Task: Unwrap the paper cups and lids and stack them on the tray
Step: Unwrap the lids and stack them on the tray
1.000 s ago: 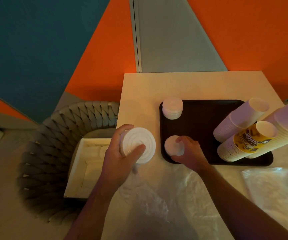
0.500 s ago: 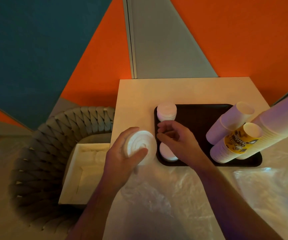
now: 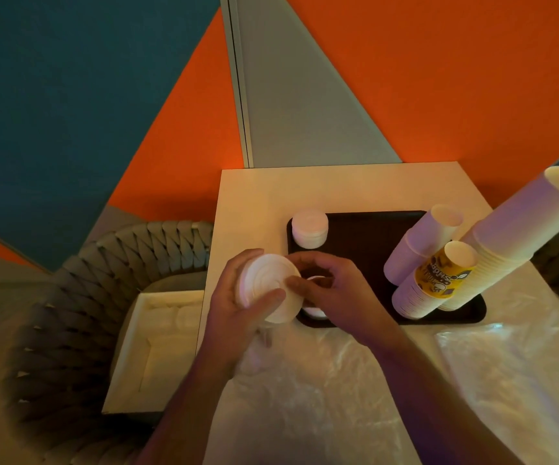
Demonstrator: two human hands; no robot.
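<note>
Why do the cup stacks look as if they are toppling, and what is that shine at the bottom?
Head view: wide-angle distortion splays the upright cup stacks outward; dim warm light tints everything orange; the shine is glare on crumpled plastic wrap; the left hand looks slightly blurred.

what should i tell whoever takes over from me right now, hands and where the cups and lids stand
Left hand: grips a stack of white lids beside the tray's left edge.
Right hand: fingers curled at the top of that stack; whether its grip is closed on a lid cannot be told.
Done: three cup stacks stand on the tray's right side, one lid pile at its far left corner, another lid pile near the hands.
Left: move the held lids onto the tray. Plastic wrap lies on the table.
</note>
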